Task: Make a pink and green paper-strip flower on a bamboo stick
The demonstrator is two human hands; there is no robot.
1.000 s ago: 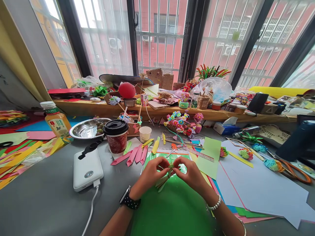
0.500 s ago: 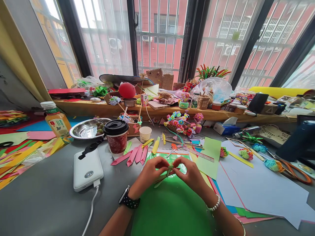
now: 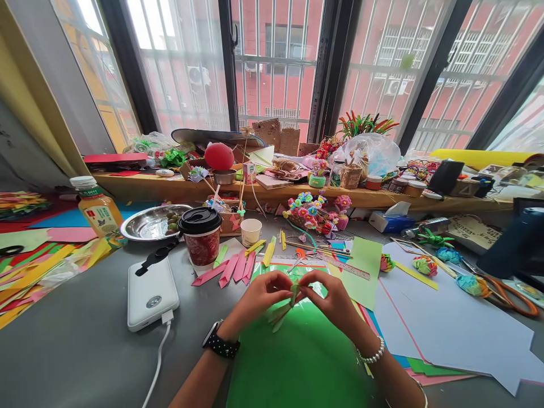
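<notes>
My left hand point(image 3: 268, 294) and my right hand point(image 3: 326, 293) meet above a green mat point(image 3: 297, 365). Thumbs and forefingers of both pinch a small piece of folded light green paper point(image 3: 294, 290). Narrow pale ends hang from it down to the left; fingers hide part of its shape. Folded pink paper strips point(image 3: 229, 271) lie just beyond my left hand, with a folded yellow strip point(image 3: 268, 253) beside them. Small orange-handled scissors point(image 3: 301, 255) rest at the mat's far edge.
A white power bank point(image 3: 153, 297) with a cable and a lidded coffee cup point(image 3: 202, 241) stand at left. Behind them are a metal bowl point(image 3: 140, 225) and a juice bottle point(image 3: 100, 209). Paper sheets point(image 3: 450, 317) and large orange-handled scissors point(image 3: 508, 297) lie at right.
The folded green paper is tilted a little differently and shows more between my fingers. Its hanging ends have swung slightly right. Both hands keep their pinch, almost in the same place.
</notes>
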